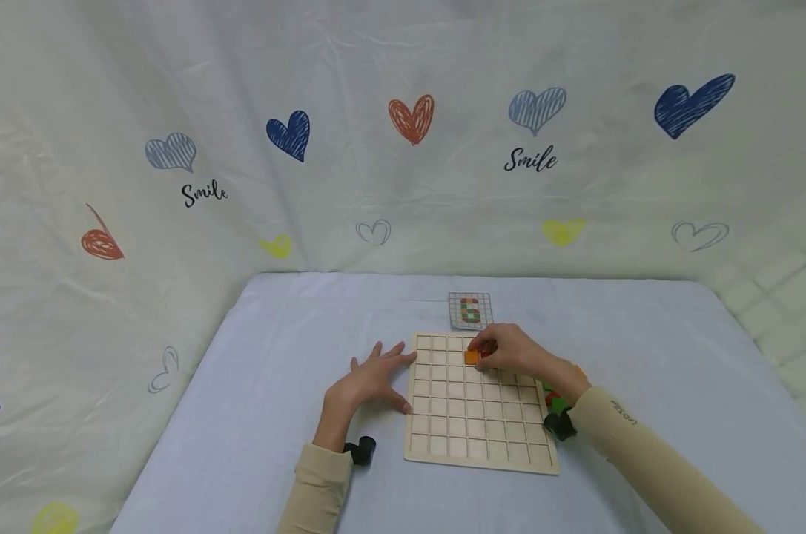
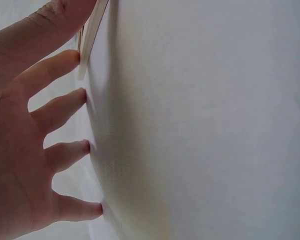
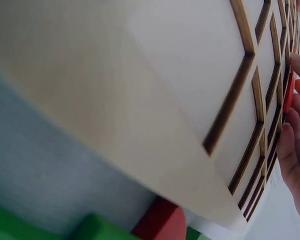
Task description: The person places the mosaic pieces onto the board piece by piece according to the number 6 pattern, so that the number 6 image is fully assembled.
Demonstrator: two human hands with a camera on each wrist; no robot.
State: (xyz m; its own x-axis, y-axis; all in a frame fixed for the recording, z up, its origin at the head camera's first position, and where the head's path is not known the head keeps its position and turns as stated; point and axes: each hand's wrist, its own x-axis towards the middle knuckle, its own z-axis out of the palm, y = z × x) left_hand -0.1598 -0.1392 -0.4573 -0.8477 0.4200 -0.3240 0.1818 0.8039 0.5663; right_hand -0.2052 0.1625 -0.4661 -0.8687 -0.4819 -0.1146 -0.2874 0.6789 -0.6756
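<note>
A light wooden grid board [image 1: 457, 406] lies on the white cloth. An orange tile [image 1: 471, 357] sits in one of its upper cells. My right hand [image 1: 514, 351] reaches over the board and pinches a red tile [image 3: 288, 92] just right of the orange one; the fingers partly cover it. At the board's left edge, my left hand [image 1: 369, 378] has its fingers spread. Its thumb and forefinger touch that edge, and the other fingertips [image 2: 85, 146] rest on the cloth in the left wrist view.
Behind the board lies a small gridded card [image 1: 470, 311] with a coloured pattern. Several green and red pieces [image 1: 557, 405] lie by the board's right edge, partly hidden by the right forearm. A curtain with printed hearts [image 1: 411, 119] hangs behind the table.
</note>
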